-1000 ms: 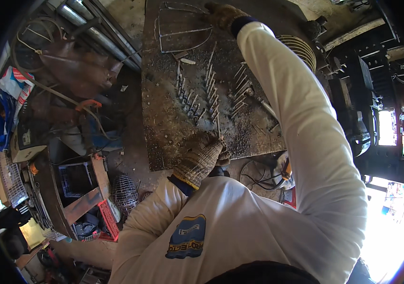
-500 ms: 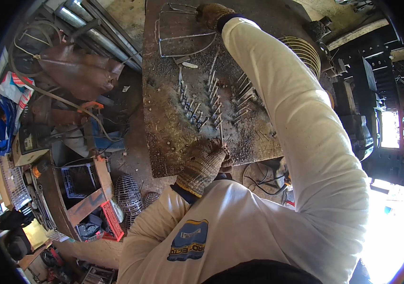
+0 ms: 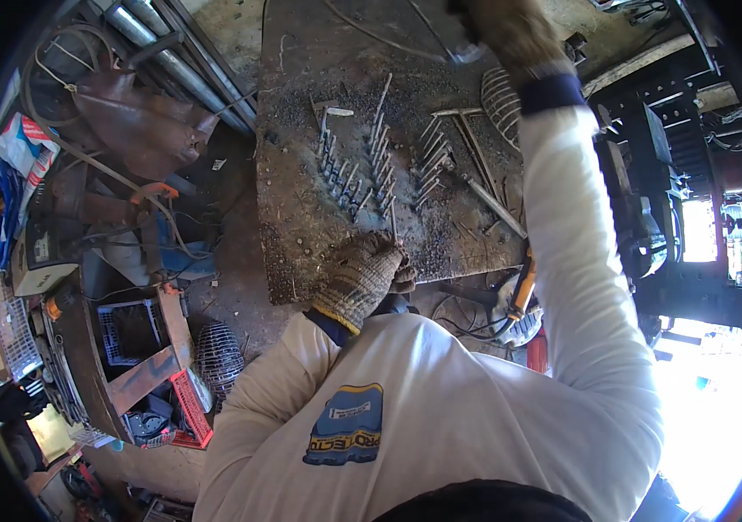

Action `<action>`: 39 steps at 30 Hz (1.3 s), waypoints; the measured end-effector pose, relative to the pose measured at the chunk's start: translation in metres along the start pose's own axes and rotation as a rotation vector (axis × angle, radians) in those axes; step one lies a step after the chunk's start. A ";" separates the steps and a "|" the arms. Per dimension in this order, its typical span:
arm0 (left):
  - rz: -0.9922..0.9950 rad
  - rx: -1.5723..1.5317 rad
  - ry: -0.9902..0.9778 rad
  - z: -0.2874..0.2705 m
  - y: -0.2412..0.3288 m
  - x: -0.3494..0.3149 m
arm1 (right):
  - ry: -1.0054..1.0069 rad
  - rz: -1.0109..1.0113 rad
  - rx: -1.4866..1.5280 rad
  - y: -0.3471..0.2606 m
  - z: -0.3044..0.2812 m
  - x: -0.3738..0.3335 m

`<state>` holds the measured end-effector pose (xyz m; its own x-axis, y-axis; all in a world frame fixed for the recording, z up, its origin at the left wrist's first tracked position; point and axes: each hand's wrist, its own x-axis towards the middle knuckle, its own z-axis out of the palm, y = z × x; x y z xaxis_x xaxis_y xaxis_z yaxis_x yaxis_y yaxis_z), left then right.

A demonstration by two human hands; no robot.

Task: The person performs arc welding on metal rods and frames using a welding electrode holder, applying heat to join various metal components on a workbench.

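Observation:
My left hand (image 3: 360,274), in a brown knitted work glove, is closed at the near edge of a dark metal worktable (image 3: 288,252). A thin metal rod (image 3: 393,223) sticks up from its fingers. At the far right of the table my gloved right hand (image 3: 514,36) is raised, smeared by motion and partly cut off by the top edge. It appears closed on a bent wire frame (image 3: 388,40), which reaches out to its left. Between my hands, rows of short upright metal pegs (image 3: 379,157) stand on the tabletop.
A hammer-like tool (image 3: 475,143) and a metal bar (image 3: 497,207) lie right of the pegs. A coiled wire cage (image 3: 501,109) sits by my right forearm. An orange-handled tool (image 3: 523,287) hangs off the near edge. Steel pipes (image 3: 175,61) and a cluttered shelf (image 3: 140,374) are at left.
My right hand has swung right from the table's far end, and the wire frame has moved with it. My left hand has stayed at the near edge. The tools at right are uncovered.

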<state>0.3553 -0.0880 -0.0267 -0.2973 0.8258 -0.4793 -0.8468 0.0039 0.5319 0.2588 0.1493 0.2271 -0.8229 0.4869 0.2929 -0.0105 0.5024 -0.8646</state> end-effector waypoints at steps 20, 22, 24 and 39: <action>0.000 0.175 0.169 0.016 0.015 -0.006 | -0.207 0.237 0.101 0.040 0.016 -0.201; -0.003 0.154 0.148 0.012 0.013 -0.003 | -0.168 0.420 0.261 0.049 0.022 -0.195; 0.019 0.194 0.136 0.011 0.011 -0.002 | -0.251 0.164 0.065 0.064 0.025 -0.190; -0.052 0.274 0.099 -0.022 -0.007 0.019 | -0.276 0.396 0.044 0.066 0.048 -0.173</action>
<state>0.3459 -0.0850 -0.0544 -0.3093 0.7618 -0.5693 -0.7152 0.2082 0.6672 0.3737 0.0642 0.0993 -0.8881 0.4243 -0.1766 0.3153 0.2830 -0.9058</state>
